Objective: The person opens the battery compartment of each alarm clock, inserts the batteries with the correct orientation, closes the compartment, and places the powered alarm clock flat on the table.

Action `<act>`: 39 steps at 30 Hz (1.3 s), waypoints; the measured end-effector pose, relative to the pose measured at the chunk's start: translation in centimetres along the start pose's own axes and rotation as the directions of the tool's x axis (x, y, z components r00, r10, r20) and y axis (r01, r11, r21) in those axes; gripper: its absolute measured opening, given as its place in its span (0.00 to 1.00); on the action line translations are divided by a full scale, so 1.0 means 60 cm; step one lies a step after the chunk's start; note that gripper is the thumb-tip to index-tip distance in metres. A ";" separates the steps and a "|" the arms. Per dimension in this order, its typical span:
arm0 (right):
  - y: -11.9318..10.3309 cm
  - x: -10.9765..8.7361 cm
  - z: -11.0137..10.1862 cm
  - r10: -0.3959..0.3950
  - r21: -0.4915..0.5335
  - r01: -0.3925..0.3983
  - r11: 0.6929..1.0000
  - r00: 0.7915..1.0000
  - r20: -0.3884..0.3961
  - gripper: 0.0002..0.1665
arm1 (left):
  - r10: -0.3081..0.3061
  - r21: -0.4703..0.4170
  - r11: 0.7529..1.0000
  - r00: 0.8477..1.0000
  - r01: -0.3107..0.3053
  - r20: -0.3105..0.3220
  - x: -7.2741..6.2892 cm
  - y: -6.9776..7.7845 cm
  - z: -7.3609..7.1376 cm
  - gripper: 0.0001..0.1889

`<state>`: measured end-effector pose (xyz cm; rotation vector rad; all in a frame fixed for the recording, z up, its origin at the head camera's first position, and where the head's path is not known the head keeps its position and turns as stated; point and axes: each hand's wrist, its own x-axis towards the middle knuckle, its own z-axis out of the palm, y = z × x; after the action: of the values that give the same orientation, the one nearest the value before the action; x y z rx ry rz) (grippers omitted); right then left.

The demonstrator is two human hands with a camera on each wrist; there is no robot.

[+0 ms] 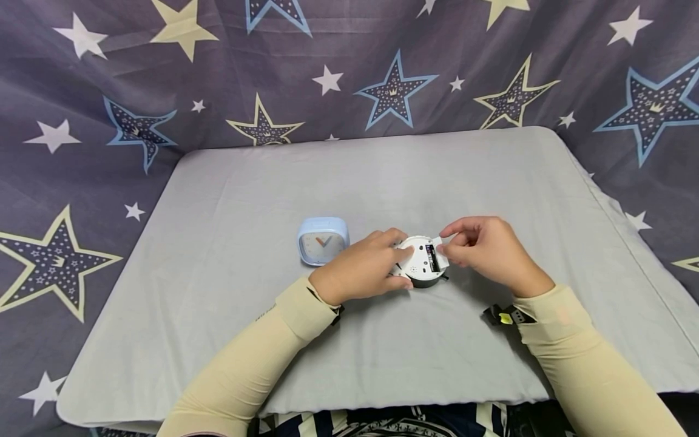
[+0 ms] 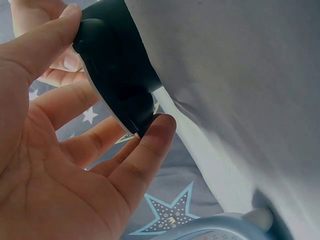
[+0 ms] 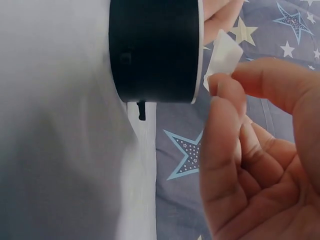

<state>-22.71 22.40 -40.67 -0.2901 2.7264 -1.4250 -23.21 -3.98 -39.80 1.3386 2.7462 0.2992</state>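
A round clock with a black side and white back [image 1: 417, 258] sits on the table, its back facing up and its battery slot uncovered. A dark battery [image 1: 433, 258] shows in the slot. My left hand [image 1: 366, 264] grips this clock from the left, thumb and fingers spread about its rim. Between the thumb and fingertips of my right hand [image 1: 486, 246] is a small white battery cover [image 3: 223, 55], held beside the slot. In the right wrist view the cover is tilted and stands apart from the clock's black side [image 3: 155, 50].
A light blue square clock [image 1: 323, 241] stands to the left, close to my left hand. Grey cloth covers the table [image 1: 382, 182]. Dark curtains with stars [image 1: 327, 48] hang behind and at both sides.
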 end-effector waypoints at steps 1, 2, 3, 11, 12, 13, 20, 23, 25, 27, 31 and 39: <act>0.000 0.000 0.001 -0.007 -0.014 0.007 1.000 1.000 -0.005 0.09 | 0.000 0.000 1.000 1.000 0.000 -0.001 0.000 0.000 0.000 0.34; 0.000 0.000 0.003 -0.013 -0.025 0.013 1.000 1.000 -0.009 0.09 | 0.000 -0.001 1.000 1.000 0.000 -0.002 0.000 0.000 0.000 0.34; 0.000 0.000 0.004 -0.021 -0.038 0.021 0.999 1.000 -0.014 0.09 | -0.001 0.000 1.000 1.000 0.001 -0.002 0.000 0.000 0.000 0.34; 0.000 0.001 0.013 -0.063 -0.098 0.059 0.993 0.998 -0.030 0.09 | -0.007 -0.009 1.000 1.000 0.007 -0.001 0.001 -0.001 0.000 0.34; -0.001 0.001 0.014 -0.066 -0.099 0.063 0.993 0.997 -0.029 0.09 | -0.008 -0.013 1.000 1.000 0.008 -0.002 0.001 -0.001 0.000 0.34; -0.001 0.000 0.015 -0.071 -0.103 0.068 0.992 0.997 -0.026 0.09 | -0.010 -0.016 1.000 1.000 0.010 -0.001 0.001 -0.001 0.000 0.34; -0.002 -0.001 0.018 -0.079 -0.125 0.076 0.989 0.997 -0.021 0.09 | -0.018 -0.024 1.000 1.000 0.018 0.007 0.001 -0.002 -0.001 0.35; -0.003 -0.001 0.020 -0.087 -0.142 0.082 0.986 0.996 -0.027 0.09 | -0.018 -0.024 1.000 1.000 0.019 0.007 0.001 -0.002 0.000 0.35; -0.005 -0.001 0.021 -0.093 -0.151 0.087 0.985 0.995 -0.034 0.08 | -0.018 -0.024 1.000 1.000 0.018 0.006 0.001 -0.002 0.000 0.34; -0.006 -0.002 0.023 -0.095 -0.160 0.088 0.983 0.995 -0.040 0.08 | -0.017 -0.024 1.000 1.000 0.018 0.004 0.001 -0.003 0.000 0.34; -0.009 -0.004 0.027 -0.092 -0.169 0.082 0.982 0.994 -0.052 0.07 | -0.015 -0.027 1.000 1.000 0.015 0.002 0.001 -0.003 0.000 0.34; -0.012 -0.005 0.032 -0.118 -0.203 0.104 0.974 0.991 -0.061 0.06 | -0.015 -0.036 0.999 1.000 0.015 0.002 0.001 -0.003 0.001 0.34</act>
<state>-22.05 20.50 -41.19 -0.4140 2.9611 -1.2078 -23.38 -4.00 -39.89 1.3081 2.7350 0.3444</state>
